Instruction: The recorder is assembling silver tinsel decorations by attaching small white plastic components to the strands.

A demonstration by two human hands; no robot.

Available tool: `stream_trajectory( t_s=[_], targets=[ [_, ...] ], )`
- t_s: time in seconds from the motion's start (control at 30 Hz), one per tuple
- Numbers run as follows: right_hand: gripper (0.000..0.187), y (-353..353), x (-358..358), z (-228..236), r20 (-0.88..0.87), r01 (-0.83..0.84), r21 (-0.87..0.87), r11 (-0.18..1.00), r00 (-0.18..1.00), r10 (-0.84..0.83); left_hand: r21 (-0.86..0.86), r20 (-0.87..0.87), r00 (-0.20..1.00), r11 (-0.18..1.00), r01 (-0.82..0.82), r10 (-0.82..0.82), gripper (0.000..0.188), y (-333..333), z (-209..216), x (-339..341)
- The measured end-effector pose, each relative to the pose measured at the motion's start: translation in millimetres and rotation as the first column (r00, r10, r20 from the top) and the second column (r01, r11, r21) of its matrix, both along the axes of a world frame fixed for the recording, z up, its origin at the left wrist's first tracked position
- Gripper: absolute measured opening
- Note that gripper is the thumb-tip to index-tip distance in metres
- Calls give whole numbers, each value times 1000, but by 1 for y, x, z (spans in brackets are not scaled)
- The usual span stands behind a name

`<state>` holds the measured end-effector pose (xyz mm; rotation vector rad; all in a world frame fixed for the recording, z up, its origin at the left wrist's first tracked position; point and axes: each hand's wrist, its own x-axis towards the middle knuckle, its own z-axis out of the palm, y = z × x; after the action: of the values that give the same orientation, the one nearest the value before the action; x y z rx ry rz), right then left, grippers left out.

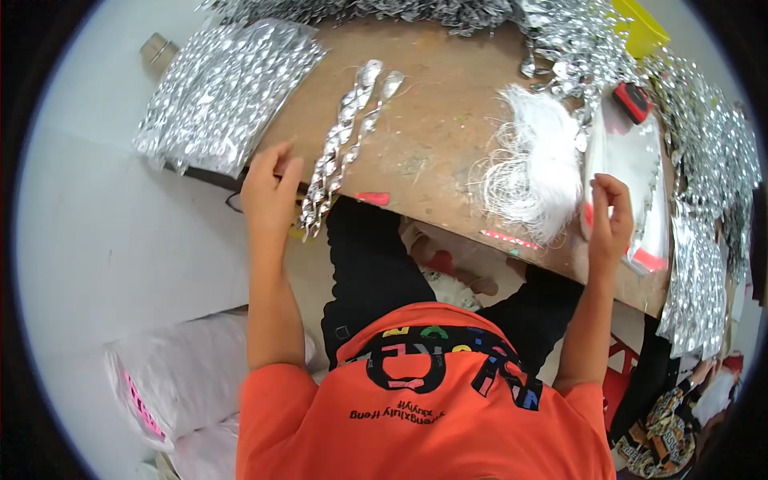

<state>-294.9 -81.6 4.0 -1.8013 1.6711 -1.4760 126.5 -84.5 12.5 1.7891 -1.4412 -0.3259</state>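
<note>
My left hand (270,188) hovers at the table's near left edge, its fingers loosely bent and apart, with nothing visible in them. It is between a clear-wrapped pack of silver spiral strands (232,88) and two loose twisted silver strands (340,140) that hang partly over the edge. On the right, my right hand (612,212) is above a stack of clear plastic bags (648,172) with red ends. Its fingers curl in and the tips come close together; whatever they may hold cannot be made out. A bundle of white string (540,160) lies just left of it.
Silver strands (572,48) pile along the brown table's (448,88) far and right sides. A red and black tape measure (632,102) rests on the bags. Behind is a yellow container (640,28). White wrapped bundles (188,368) stand at lower left, beside the pale wall (96,216).
</note>
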Motion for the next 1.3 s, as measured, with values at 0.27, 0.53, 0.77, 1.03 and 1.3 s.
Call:
stream_trajectory(
  t_s=[0.27,0.53,0.77,1.03,1.3],
  targets=[
    [13,-19,-20,-12,-21,-19,73,997,1000,21,276,-471,882,946,171,-22,37,62,-16,13],
    [13,-72,-47,-8,-333,104,52,993,939,-81,177,-325,946,982,61,0,36,67,-32,18],
    [19,-123,-65,-18,-535,114,-51,992,836,-124,-43,-169,985,999,34,-41,29,59,-5,-4],
    [26,-162,-72,-21,-814,22,-184,983,557,-165,-104,-149,974,982,158,-173,24,54,2,-35],
    [19,-186,-75,-13,-652,141,-142,980,732,-199,-82,-239,955,984,159,-174,22,61,-12,-30]
  ],
)
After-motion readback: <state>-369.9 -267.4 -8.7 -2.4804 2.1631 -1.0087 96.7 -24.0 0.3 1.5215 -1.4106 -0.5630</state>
